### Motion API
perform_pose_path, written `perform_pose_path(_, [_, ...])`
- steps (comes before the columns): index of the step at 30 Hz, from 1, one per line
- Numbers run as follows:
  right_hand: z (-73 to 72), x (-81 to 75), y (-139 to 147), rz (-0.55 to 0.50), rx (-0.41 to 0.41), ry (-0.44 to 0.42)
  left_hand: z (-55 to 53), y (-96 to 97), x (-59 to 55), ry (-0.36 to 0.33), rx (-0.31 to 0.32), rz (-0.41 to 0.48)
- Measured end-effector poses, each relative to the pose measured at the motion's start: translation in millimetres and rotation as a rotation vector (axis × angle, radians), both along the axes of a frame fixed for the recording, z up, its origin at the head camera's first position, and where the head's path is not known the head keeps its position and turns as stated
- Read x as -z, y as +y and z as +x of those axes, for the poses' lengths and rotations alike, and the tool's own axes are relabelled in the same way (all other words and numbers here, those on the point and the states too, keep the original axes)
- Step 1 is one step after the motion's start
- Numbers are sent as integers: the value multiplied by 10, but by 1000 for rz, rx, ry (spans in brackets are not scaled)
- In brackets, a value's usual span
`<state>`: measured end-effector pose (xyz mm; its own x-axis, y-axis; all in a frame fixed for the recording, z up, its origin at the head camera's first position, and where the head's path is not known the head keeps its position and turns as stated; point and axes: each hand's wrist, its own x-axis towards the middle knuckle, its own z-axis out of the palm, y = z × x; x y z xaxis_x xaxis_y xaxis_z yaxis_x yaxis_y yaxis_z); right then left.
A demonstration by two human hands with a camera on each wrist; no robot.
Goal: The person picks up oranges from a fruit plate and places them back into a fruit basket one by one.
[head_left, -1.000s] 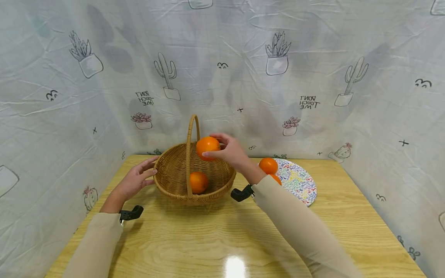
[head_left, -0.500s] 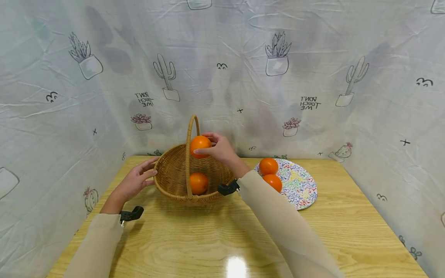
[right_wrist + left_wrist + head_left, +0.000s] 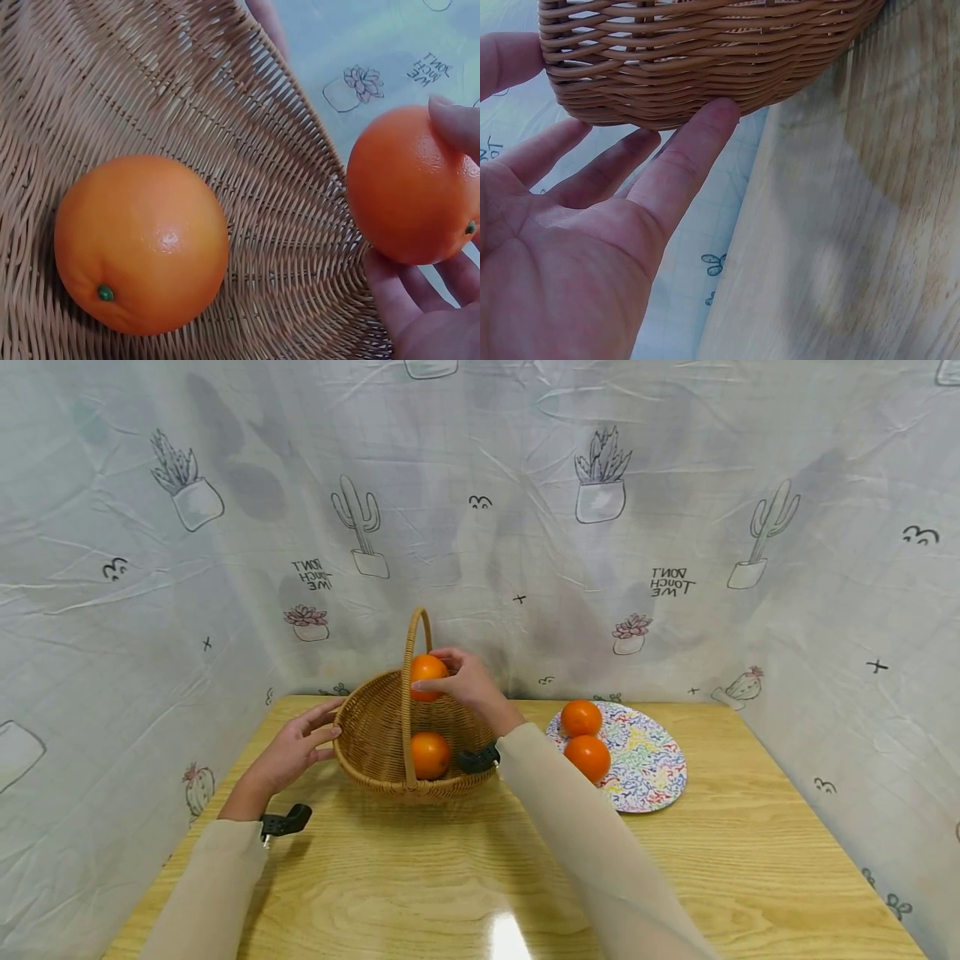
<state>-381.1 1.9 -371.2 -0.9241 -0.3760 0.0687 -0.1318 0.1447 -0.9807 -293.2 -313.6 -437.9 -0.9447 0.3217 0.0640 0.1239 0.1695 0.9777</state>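
Observation:
My right hand (image 3: 471, 681) holds an orange (image 3: 429, 677) beside the handle, over the far side of the wicker basket (image 3: 375, 783). In the right wrist view, thumb and fingers curl around this held orange (image 3: 409, 187). Another orange (image 3: 142, 244), with a green stem dot, lies inside the basket. My left hand (image 3: 292, 747) grips the basket's left end, its thumb and fingers spread around the woven wall (image 3: 705, 56) in the left wrist view. In the head view, the basket's handle (image 3: 408, 693) stands upright and covers the left edge of the orange inside.
To the right of the basket, two oranges (image 3: 588, 758) sit on a round plate (image 3: 645, 752) with a colourful squiggle pattern. Everything stands on a wooden table (image 3: 420, 877). A cactus-print cloth (image 3: 510, 543) hangs closely behind the basket and along both sides.
My right hand has carried its orange left, closer to the handle, and the forearm has uncovered more of the plate and its oranges. My left hand stays at the basket's left end.

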Motion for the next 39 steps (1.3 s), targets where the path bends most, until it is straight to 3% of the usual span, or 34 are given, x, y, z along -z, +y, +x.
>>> perform_pose_path(26, [-97, 213, -137, 55, 47, -17, -2, 9, -5, -10, -16, -11])
perform_pose_path(39, [-44, 184, -165, 85, 63, -42, 23, 4, 7, 1, -24, -14])
